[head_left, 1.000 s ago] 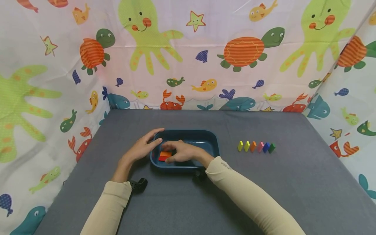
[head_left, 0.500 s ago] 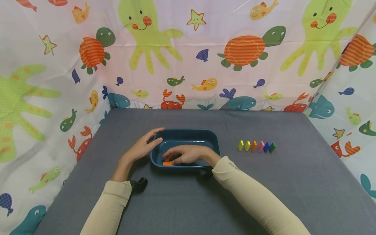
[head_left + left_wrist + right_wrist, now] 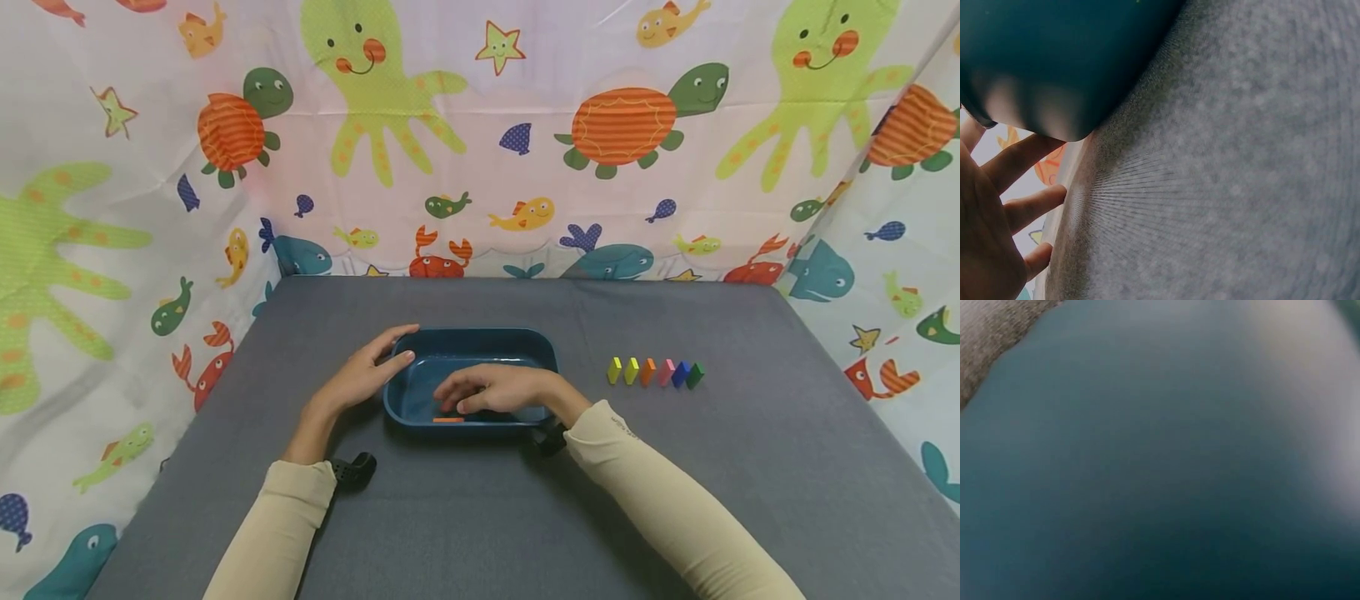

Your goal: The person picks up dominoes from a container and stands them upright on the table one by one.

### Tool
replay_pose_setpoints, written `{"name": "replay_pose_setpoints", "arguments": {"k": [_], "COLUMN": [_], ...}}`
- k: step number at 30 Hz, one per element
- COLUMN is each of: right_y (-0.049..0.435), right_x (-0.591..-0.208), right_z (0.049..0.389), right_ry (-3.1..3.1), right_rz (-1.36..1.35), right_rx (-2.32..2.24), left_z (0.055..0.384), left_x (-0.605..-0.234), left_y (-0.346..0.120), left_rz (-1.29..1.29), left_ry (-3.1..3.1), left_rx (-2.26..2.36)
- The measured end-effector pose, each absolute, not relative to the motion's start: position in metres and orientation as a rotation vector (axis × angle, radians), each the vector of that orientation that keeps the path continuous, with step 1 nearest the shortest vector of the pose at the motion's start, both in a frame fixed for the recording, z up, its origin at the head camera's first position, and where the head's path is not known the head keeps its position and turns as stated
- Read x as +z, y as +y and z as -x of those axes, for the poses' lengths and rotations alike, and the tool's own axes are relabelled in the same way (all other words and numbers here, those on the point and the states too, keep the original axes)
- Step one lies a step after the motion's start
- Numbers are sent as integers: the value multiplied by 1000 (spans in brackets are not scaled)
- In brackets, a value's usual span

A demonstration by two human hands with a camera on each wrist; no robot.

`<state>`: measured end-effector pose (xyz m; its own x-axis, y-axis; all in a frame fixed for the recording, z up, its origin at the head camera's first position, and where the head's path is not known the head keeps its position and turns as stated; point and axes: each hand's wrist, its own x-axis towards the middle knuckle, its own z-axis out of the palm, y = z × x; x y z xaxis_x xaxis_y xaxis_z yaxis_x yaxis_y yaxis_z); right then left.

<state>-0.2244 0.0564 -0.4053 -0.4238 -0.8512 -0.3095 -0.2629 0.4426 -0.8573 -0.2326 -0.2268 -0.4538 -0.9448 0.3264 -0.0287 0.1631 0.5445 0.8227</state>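
My left hand (image 3: 363, 372) rests at the left end of a dark blue tray (image 3: 480, 333), its thumb at the rim. In the left wrist view, the fingers of the left hand (image 3: 991, 200) are spread and fairly straight beside the tray's outer side (image 3: 1066, 69). My right hand (image 3: 498, 389) is low inside the tray with bent fingers. A thin orange strip of a block (image 3: 448, 420) shows just under its thumb, by the near wall; I cannot tell whether the fingers pinch it. The blurred tray wall (image 3: 1147, 437) fills most of the right wrist view.
To the right of the tray, several small upright blocks (image 3: 648, 372) stand in a row: yellow, orange, pink, blue and green. They are on a grey cloth-covered table (image 3: 480, 517). A curtain printed with sea animals (image 3: 480, 167) encloses the back and sides.
My right hand has moved right and nearer within the tray, and the orange block has shifted right with it. The red block seen earlier is out of sight. The left hand stays put.
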Motion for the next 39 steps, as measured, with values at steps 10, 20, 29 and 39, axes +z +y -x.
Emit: {"name": "replay_pose_setpoints", "arguments": {"k": [10,20,29,39], "right_y": [54,60,63,63], "right_x": [-401,-402,-405,-408], "right_z": [217,220,222,224], "right_ry": [1836,1807,1739,1687], "right_rz": [932,915,891,877], "right_rx": [-897,-922,-1001,-1088], "left_z": [232,233,233,232], "left_x": [-454,-456,-452,-450], "left_y": [-228,-227,-225,-225], "left_rz": [-425,-404,-410,-416], "left_ry": [2602,2599,2608,2594], "left_rx": [1352,1358,1347,1364]}}
